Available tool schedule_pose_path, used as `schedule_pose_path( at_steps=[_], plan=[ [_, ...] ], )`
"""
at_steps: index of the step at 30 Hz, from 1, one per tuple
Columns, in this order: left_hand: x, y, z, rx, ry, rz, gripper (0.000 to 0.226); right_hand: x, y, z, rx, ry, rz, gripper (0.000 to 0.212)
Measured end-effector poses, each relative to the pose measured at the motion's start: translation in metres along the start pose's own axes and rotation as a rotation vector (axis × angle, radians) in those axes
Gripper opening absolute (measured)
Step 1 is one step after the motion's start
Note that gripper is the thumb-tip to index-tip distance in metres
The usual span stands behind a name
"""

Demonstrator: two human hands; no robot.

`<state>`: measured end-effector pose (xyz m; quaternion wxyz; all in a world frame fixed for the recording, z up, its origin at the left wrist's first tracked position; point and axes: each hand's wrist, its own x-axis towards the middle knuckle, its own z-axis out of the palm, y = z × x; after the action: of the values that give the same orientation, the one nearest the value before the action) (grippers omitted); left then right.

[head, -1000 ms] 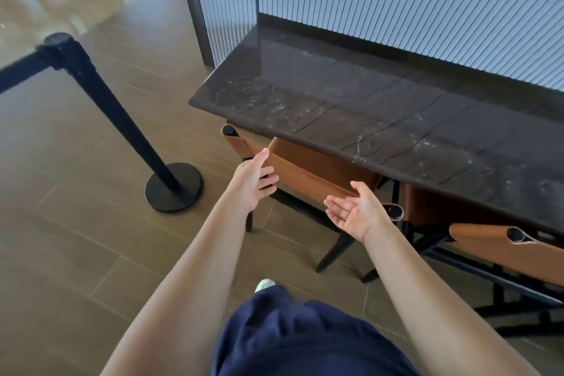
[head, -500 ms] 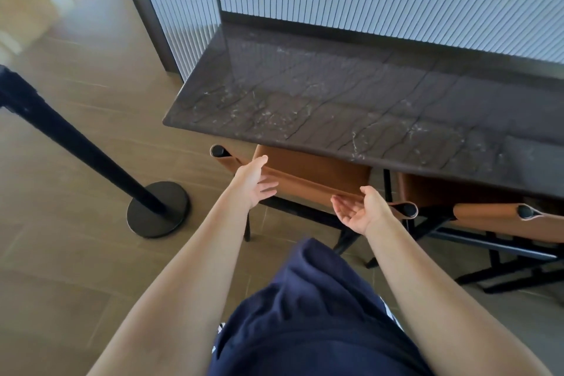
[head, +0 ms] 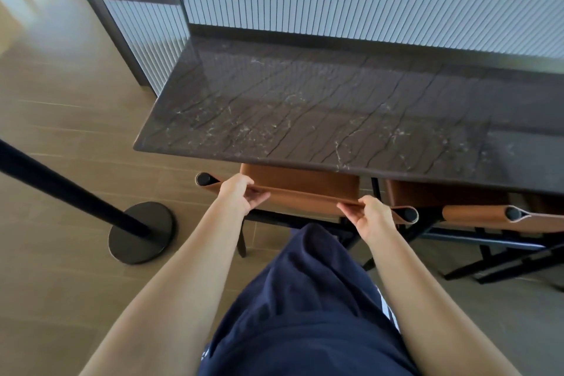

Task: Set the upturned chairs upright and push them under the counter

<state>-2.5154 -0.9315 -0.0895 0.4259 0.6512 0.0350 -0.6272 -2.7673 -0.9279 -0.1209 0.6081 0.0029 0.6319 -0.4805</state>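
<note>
Now we find the near chair [head: 305, 192] upright, partly under the desk [head: 305, 119], left grip [head: 241, 195] and right grip [head: 370, 217] both pinching its backrest edge. Second chair [head: 543, 220] stands alongside; final push remains, we judge.

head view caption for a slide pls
Left hand and right hand grip the backrest of a tan chair at the dark marble counter, a second chair beside it

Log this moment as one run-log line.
step: push chair in | left grip: holds backrest top edge | right grip: holds backrest top edge | chair: upright, seat under counter | second chair: upright at right
</note>
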Motion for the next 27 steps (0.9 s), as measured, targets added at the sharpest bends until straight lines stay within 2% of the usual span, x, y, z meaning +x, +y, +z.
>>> schedule_pose_path(
  at_steps=[4, 11, 20, 27],
  plan=[
    [-0.002, -0.004, 0.013, -0.057, -0.035, -0.035, 0.013, 0.010, -0.017, -0.009, -0.002, 0.015, -0.036, 0.025],
    [0.003, -0.008, 0.029, -0.117, -0.041, -0.010, 0.036, 0.017, -0.029, -0.013, 0.031, 0.017, -0.028, 0.009],
    [0.006, -0.008, 0.034, -0.099, -0.026, -0.057, 0.023, 0.023, -0.032, -0.016, 0.035, -0.002, -0.005, 0.009],
    [0.004, -0.006, 0.031, -0.071, -0.046, -0.091, 0.029, 0.026, -0.029, -0.019, 0.035, -0.011, -0.024, 0.018]
  ],
)
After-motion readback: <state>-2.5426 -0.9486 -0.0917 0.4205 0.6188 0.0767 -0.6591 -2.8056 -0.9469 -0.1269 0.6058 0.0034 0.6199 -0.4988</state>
